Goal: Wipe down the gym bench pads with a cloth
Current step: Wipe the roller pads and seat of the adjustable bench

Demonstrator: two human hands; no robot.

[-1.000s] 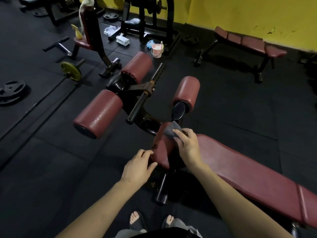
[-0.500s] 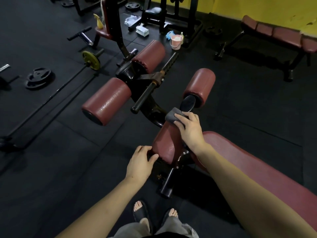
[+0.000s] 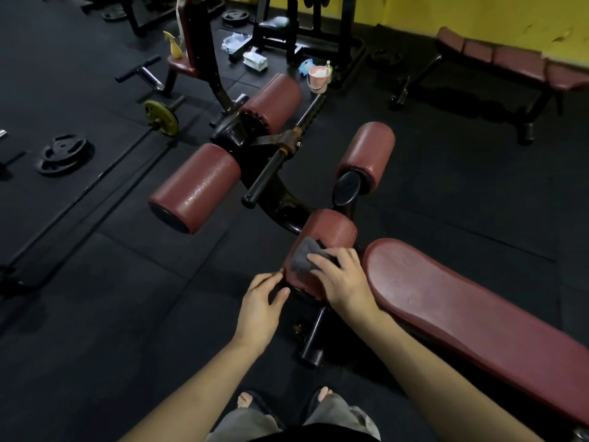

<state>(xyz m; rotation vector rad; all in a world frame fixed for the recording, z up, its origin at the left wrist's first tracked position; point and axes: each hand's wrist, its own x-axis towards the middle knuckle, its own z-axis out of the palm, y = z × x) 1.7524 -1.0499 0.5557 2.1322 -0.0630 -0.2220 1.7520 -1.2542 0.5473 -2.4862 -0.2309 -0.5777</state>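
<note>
A dark red gym bench lies in front of me, its long pad running to the lower right. At its near end is a short red roller pad. My right hand presses a grey cloth onto the near side of that roller pad, fingers spread over the cloth. My left hand rests at the roller's left end, fingertips touching its edge. Three more red roller pads stand beyond: one on the left, one farther back and one on the right.
A black bar sticks out between the rollers. A pink bucket and a yellow spray bottle stand on the black floor behind. Weight plates and a barbell lie left. Another bench stands by the yellow wall.
My right hand has slid the cloth from the roller pad's far top down toward its near side. My left hand stays at the roller's left end.
</note>
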